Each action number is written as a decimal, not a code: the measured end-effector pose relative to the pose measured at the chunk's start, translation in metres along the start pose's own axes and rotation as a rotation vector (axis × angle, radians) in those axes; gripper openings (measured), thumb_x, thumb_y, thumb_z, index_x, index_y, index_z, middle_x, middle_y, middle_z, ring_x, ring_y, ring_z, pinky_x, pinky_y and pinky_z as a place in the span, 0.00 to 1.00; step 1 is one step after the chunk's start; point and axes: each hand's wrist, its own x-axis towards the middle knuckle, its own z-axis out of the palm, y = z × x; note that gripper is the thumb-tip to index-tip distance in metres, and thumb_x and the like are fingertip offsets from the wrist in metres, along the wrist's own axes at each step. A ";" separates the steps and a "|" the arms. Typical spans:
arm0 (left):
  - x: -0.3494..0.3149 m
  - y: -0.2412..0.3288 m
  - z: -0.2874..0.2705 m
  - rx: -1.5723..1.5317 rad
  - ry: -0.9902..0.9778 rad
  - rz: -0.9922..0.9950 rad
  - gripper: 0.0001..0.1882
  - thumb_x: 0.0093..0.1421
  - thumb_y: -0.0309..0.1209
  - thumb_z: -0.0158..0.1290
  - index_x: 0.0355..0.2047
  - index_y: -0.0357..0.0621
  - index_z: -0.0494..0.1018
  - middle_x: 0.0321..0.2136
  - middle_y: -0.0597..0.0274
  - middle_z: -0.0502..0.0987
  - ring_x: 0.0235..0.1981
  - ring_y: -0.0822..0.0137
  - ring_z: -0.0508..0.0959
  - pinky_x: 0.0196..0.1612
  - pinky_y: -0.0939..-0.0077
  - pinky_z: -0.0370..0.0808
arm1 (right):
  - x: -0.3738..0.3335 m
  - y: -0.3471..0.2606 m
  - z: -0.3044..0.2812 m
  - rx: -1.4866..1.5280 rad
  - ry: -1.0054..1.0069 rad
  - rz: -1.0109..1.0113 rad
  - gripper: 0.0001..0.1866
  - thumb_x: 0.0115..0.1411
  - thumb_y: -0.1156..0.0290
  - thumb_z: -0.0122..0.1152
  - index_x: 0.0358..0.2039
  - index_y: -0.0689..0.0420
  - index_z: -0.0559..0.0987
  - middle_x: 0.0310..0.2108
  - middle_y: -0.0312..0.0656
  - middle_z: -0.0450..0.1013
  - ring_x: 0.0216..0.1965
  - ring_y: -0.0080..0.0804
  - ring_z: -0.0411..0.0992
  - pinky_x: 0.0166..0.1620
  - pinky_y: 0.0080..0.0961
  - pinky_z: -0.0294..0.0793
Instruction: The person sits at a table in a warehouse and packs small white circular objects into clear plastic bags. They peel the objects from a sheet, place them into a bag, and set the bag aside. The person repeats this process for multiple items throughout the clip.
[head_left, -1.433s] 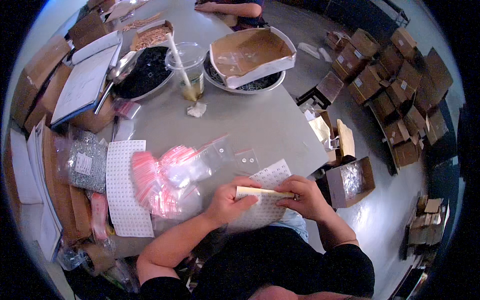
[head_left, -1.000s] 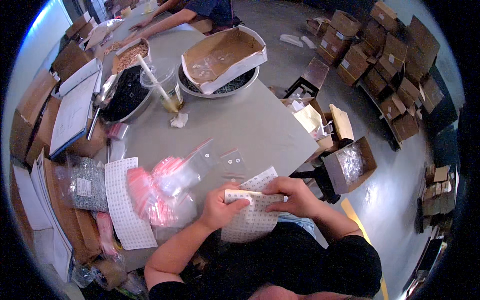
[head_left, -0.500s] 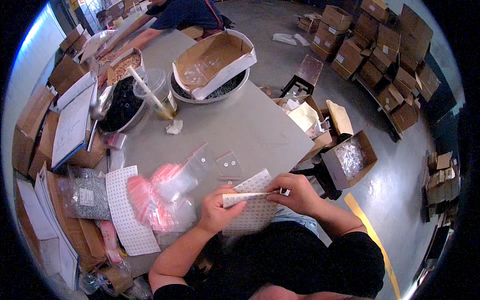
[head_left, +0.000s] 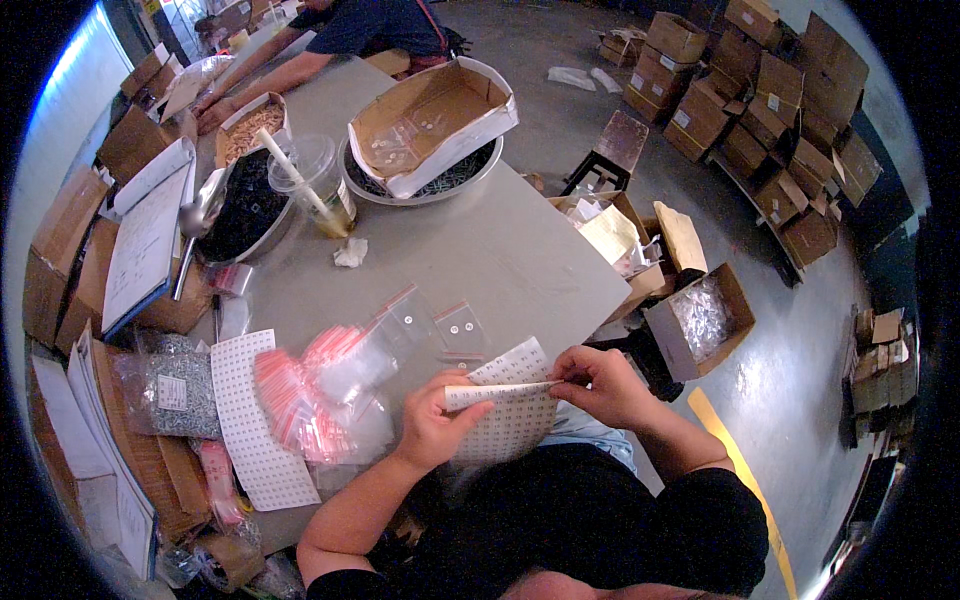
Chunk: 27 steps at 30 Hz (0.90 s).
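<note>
A white sheet of small printed stickers (head_left: 505, 425) is folded over in front of me at the table's near edge. My left hand (head_left: 435, 425) is closed on its left side, thumb on the folded strip. At the fold's right end, my right hand (head_left: 600, 388) pinches the sheet's edge between thumb and fingertips; any single sticker there is too small to make out. Beyond my left hand lies a fanned pile of clear zip bags (head_left: 320, 390) with red tops. Small clear bags (head_left: 458, 328) bearing round white stickers lie past the sheet. Another sticker sheet (head_left: 258, 425) lies left.
A plastic cup with a straw (head_left: 330, 200), a metal bowl (head_left: 440, 188) under a tilted cardboard tray (head_left: 480, 90), and a bowl of black parts (head_left: 245, 215) stand farther back. A co-worker (head_left: 370, 35) reaches across the far end. Open cartons (head_left: 705, 325) stand right.
My right hand has shifted slightly right and its fingers have changed position at the fold's end. A small white bit seen by its fingertips no longer shows. The co-worker's arms have moved.
</note>
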 end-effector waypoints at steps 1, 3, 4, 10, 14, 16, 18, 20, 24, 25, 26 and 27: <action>0.001 0.000 0.000 0.030 -0.006 0.031 0.10 0.49 0.24 0.65 0.31 0.35 0.78 0.34 0.52 0.78 0.39 0.61 0.78 0.44 0.71 0.74 | -0.001 -0.004 0.000 -0.074 0.016 -0.014 0.08 0.53 0.76 0.66 0.33 0.59 0.77 0.27 0.41 0.77 0.29 0.29 0.77 0.34 0.23 0.76; 0.000 -0.001 0.000 0.042 0.015 0.045 0.10 0.48 0.24 0.65 0.31 0.34 0.77 0.34 0.52 0.78 0.39 0.60 0.79 0.43 0.71 0.75 | -0.001 -0.006 -0.001 -0.207 0.017 -0.069 0.07 0.52 0.76 0.66 0.31 0.58 0.77 0.29 0.41 0.77 0.30 0.32 0.77 0.35 0.24 0.76; 0.000 -0.001 0.000 0.049 0.027 0.051 0.10 0.48 0.25 0.65 0.31 0.34 0.77 0.34 0.52 0.78 0.39 0.60 0.79 0.42 0.71 0.75 | -0.002 -0.006 -0.001 -0.265 0.004 -0.108 0.07 0.50 0.76 0.67 0.29 0.58 0.77 0.30 0.41 0.76 0.32 0.34 0.76 0.36 0.25 0.75; -0.002 0.002 -0.005 0.003 -0.063 -0.024 0.10 0.49 0.27 0.65 0.30 0.37 0.78 0.34 0.52 0.78 0.37 0.60 0.79 0.39 0.71 0.75 | 0.016 -0.019 -0.037 -0.165 -0.156 -0.312 0.10 0.46 0.75 0.70 0.26 0.55 0.76 0.46 0.44 0.69 0.49 0.42 0.67 0.52 0.34 0.68; 0.003 0.001 0.004 -0.058 -0.393 0.221 0.10 0.50 0.29 0.64 0.31 0.38 0.77 0.33 0.53 0.77 0.39 0.56 0.77 0.43 0.67 0.74 | 0.092 -0.016 -0.028 -0.141 -0.191 -0.395 0.08 0.50 0.74 0.67 0.27 0.56 0.74 0.47 0.43 0.65 0.54 0.39 0.62 0.57 0.34 0.60; -0.001 -0.010 0.008 -0.048 -0.477 0.294 0.11 0.50 0.30 0.63 0.31 0.38 0.76 0.33 0.54 0.76 0.41 0.54 0.76 0.46 0.64 0.73 | 0.141 -0.014 0.004 -0.194 -0.330 -0.438 0.07 0.54 0.70 0.64 0.30 0.56 0.75 0.47 0.45 0.65 0.54 0.40 0.61 0.58 0.35 0.58; 0.000 -0.015 0.009 -0.054 -0.493 0.330 0.10 0.51 0.29 0.62 0.32 0.38 0.76 0.33 0.54 0.75 0.42 0.52 0.75 0.47 0.61 0.72 | 0.182 -0.011 0.035 -0.368 -0.397 -0.502 0.10 0.55 0.63 0.62 0.33 0.55 0.77 0.50 0.49 0.65 0.55 0.47 0.60 0.59 0.43 0.57; 0.002 -0.015 0.006 -0.036 -0.484 0.370 0.09 0.51 0.27 0.63 0.32 0.40 0.76 0.34 0.53 0.76 0.41 0.51 0.76 0.46 0.59 0.74 | 0.199 -0.020 0.062 -0.505 -0.321 -0.408 0.11 0.54 0.61 0.64 0.34 0.53 0.78 0.50 0.48 0.65 0.55 0.47 0.59 0.58 0.43 0.58; 0.001 -0.015 0.006 -0.055 -0.478 0.344 0.10 0.51 0.30 0.61 0.27 0.36 0.73 0.31 0.53 0.73 0.42 0.51 0.73 0.46 0.61 0.71 | 0.226 -0.017 0.072 -0.694 -0.263 -0.430 0.13 0.50 0.59 0.67 0.34 0.49 0.80 0.52 0.45 0.65 0.55 0.49 0.59 0.57 0.44 0.60; 0.001 -0.017 0.007 -0.057 -0.464 0.357 0.10 0.51 0.29 0.61 0.27 0.36 0.73 0.31 0.53 0.73 0.42 0.51 0.73 0.46 0.61 0.71 | 0.227 -0.015 0.073 -0.635 -0.191 -0.422 0.13 0.48 0.59 0.68 0.34 0.49 0.80 0.51 0.44 0.66 0.55 0.49 0.59 0.56 0.44 0.61; 0.000 -0.019 0.008 -0.058 -0.451 0.369 0.10 0.51 0.29 0.61 0.27 0.36 0.72 0.31 0.52 0.73 0.42 0.51 0.73 0.45 0.60 0.71 | 0.227 -0.015 0.073 -0.575 -0.118 -0.413 0.13 0.47 0.60 0.68 0.33 0.49 0.80 0.50 0.43 0.67 0.55 0.49 0.60 0.55 0.44 0.62; -0.002 -0.021 0.009 -0.059 -0.442 0.368 0.10 0.51 0.29 0.61 0.27 0.36 0.72 0.31 0.52 0.73 0.42 0.51 0.73 0.45 0.61 0.71 | 0.227 -0.016 0.074 -0.514 -0.045 -0.402 0.13 0.46 0.60 0.69 0.32 0.49 0.80 0.49 0.43 0.68 0.55 0.49 0.60 0.55 0.44 0.62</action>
